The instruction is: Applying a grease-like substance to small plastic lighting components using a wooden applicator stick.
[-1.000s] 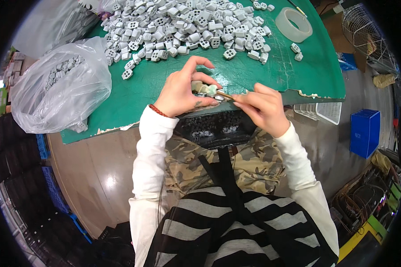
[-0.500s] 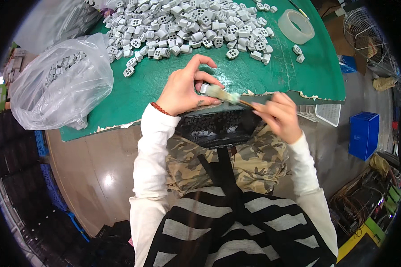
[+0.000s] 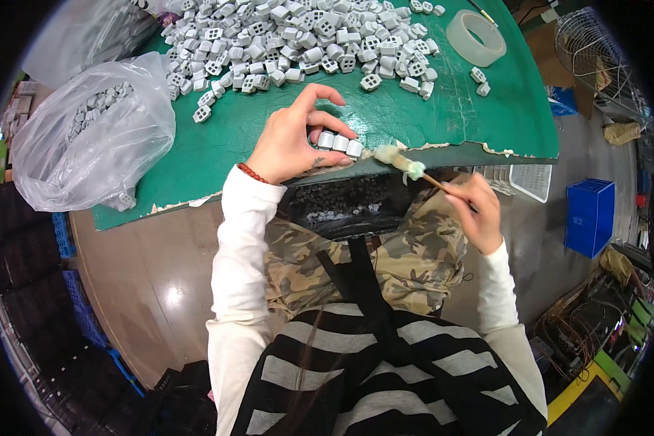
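My left hand (image 3: pixel 285 145), wearing a bead bracelet, is closed around a short row of light grey plastic pieces (image 3: pixel 339 143) at the near edge of the green table. Thumb and fingers pinch the row from both sides; three pieces show, and the palm may hide more. In my right hand (image 3: pixel 478 211) is a thin wooden stick with a pale, yellowish-green padded tip, a kind of swab (image 3: pixel 401 160). Its tip is just right of the row, apart from it. A large heap of similar grey pieces (image 3: pixel 291 43) lies beyond my left hand.
A clear plastic bag (image 3: pixel 134 138) of grey pieces lies on the left. A roll of clear tape (image 3: pixel 476 38) sits at the far right of the green table (image 3: pixel 443 120). Below the ragged table edge, a dark bin (image 3: pixel 341 207) holds more pieces. A blue box (image 3: pixel 590 216) stands at right.
The swab has drawn back to the right, off the grey pieces, uncovering the row. My right hand has moved slightly right and nearer to me. The left keeps its hold.
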The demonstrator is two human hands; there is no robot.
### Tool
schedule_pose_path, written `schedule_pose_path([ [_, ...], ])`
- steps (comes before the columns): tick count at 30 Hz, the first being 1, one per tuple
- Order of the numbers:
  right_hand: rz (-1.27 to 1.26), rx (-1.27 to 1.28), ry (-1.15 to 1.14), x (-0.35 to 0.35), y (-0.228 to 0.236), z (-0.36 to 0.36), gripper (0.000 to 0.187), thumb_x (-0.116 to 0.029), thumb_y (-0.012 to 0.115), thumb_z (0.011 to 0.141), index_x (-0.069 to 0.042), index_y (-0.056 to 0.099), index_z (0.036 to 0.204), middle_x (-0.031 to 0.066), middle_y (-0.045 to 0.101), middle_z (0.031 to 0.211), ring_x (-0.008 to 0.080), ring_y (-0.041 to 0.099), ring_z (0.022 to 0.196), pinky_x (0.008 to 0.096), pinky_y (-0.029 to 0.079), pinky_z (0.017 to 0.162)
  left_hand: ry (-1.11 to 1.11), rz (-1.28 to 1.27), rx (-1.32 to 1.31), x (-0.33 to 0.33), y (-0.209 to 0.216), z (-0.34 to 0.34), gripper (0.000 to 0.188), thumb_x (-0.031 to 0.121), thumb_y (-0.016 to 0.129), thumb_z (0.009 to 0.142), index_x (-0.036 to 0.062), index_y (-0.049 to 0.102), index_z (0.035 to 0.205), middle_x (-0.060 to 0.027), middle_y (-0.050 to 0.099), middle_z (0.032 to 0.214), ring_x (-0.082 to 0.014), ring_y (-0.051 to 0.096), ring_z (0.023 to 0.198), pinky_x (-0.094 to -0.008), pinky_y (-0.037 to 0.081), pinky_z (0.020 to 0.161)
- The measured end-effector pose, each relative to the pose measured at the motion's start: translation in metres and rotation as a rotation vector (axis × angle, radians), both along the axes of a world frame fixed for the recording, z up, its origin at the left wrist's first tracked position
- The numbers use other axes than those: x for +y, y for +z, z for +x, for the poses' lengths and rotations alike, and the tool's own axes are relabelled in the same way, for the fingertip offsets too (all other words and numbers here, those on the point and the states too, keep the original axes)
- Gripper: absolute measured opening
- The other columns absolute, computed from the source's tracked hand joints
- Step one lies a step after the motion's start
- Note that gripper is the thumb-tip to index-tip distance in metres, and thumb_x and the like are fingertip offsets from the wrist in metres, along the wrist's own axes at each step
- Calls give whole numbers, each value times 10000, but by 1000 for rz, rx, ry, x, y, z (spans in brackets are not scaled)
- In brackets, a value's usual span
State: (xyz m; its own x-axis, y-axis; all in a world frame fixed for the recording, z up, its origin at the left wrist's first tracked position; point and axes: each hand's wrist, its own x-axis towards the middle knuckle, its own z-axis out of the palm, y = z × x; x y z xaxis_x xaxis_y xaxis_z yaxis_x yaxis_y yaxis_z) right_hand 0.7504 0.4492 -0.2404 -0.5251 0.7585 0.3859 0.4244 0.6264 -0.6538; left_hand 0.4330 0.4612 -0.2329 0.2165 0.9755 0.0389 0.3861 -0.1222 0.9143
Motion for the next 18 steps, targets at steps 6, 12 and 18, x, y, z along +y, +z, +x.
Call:
schedule_pose_path([
  [6,-24,89,-15,3,7,-33,175,-12,714,720,-14,662,887,62,542,675,207,469,609,312,368,560,-4,-46,22,1,-1,1,647,-11,833,594,79,444,1104,-51,697,889,-48,525,735,-206,409,638],
  [12,47,-7,66,8,-6,-47,146,-22,707,729,-15,653,864,73,515,648,225,464,592,328,374,548,3,-72,-101,-1,-8,-1,668,4,848,578,73,443,1106,-37,695,875,-46,509,712,-198,400,628],
  [18,10,114,-23,-8,-4,-22,160,-3,697,737,-11,641,886,65,562,673,207,458,573,320,336,536,-13,-44,-4,-1,3,1,653,19,843,586,76,448,1103,-19,692,874,-39,479,679,-194,380,608],
])
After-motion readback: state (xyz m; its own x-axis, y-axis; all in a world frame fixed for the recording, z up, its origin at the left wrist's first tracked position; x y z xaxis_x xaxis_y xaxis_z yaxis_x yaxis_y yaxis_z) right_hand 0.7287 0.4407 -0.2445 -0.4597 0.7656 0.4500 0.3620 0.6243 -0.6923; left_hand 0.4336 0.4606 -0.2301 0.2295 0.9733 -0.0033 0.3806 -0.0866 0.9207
